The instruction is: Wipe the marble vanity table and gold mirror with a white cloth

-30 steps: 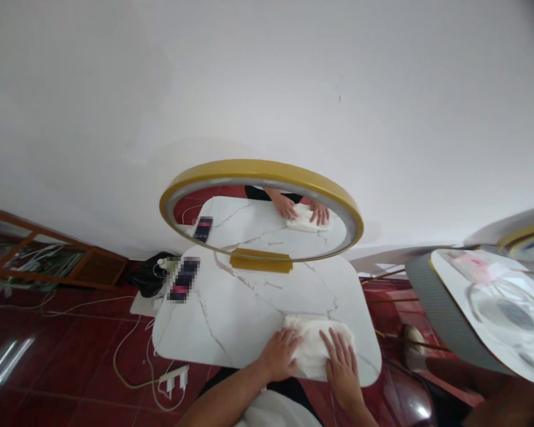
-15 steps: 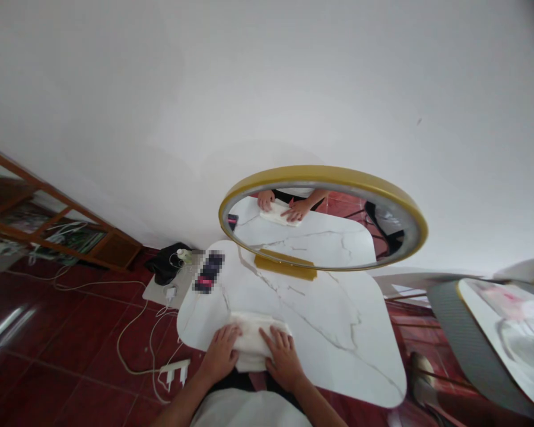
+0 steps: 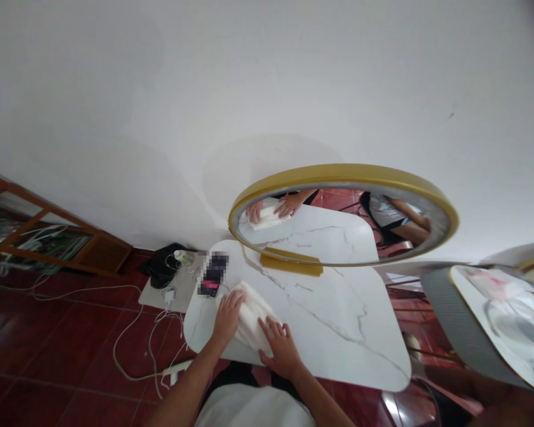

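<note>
White cloth (image 3: 251, 311) on the marbled table (image 3: 360, 338)
My left hand (image 3: 228, 314) and right hand (image 3: 281, 349) lie on it, fingers loosely spread, towards opposite ends, on the table's left part, near the front edge.

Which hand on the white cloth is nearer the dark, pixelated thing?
The left hand: it rests on the end of the white cloth nearest the dark, pixelated thing, while the right hand is at the other end.

The folded white cloth (image 3: 250, 323) now lies slantwise at the left of the white marble-patterned table (image 3: 338, 350), no longer on its right. The bare left hand (image 3: 228, 313) now rests farther forward than the bare right hand (image 3: 281, 351).
</note>
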`<state>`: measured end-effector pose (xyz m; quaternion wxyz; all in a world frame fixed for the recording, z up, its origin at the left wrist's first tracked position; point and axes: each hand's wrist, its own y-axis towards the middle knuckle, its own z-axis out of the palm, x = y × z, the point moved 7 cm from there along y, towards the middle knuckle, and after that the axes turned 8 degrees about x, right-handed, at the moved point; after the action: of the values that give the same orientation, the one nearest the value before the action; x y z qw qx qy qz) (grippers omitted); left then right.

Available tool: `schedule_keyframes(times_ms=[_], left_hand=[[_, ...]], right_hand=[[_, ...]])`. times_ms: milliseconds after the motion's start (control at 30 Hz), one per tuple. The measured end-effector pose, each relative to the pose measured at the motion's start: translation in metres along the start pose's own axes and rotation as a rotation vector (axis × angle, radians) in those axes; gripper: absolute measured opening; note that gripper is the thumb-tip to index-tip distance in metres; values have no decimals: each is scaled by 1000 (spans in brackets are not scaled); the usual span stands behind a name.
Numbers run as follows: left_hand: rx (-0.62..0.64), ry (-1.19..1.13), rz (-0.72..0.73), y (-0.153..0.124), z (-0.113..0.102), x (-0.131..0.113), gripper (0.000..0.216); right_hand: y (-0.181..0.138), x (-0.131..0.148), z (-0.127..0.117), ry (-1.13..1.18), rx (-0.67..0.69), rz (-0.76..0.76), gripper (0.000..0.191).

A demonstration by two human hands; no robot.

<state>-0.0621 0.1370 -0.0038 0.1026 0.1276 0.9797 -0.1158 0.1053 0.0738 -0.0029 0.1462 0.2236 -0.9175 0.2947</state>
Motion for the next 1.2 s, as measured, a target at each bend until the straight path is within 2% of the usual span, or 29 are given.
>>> schedule_keyframes(times_ms=[133, 233, 433, 633, 800, 933, 1200], left_hand=[[-86, -25, 4, 28, -13, 5, 49], [-116, -49, -42, 41, -20, 9, 47], [-103, -158, -76, 71, -31, 15, 54], [-90, -241, 0, 114, -44, 22, 49], [-39, -237, 42, 138, -46, 30, 55], [-46, -229, 65, 131, -46, 28, 55], [-23, -219, 107, 65, -22, 6, 63]], right_hand=[[9, 9, 3, 18, -37, -15, 72], [25, 11, 4, 36, -105, 74, 68], [65, 19, -5, 74, -169, 172, 69], [108, 25, -21, 146, -138, 208, 75], [131, 26, -33, 149, -130, 206, 78], [123, 28, -32, 134, -119, 199, 75], [70, 44, 11, 114, 10, 94, 74]])
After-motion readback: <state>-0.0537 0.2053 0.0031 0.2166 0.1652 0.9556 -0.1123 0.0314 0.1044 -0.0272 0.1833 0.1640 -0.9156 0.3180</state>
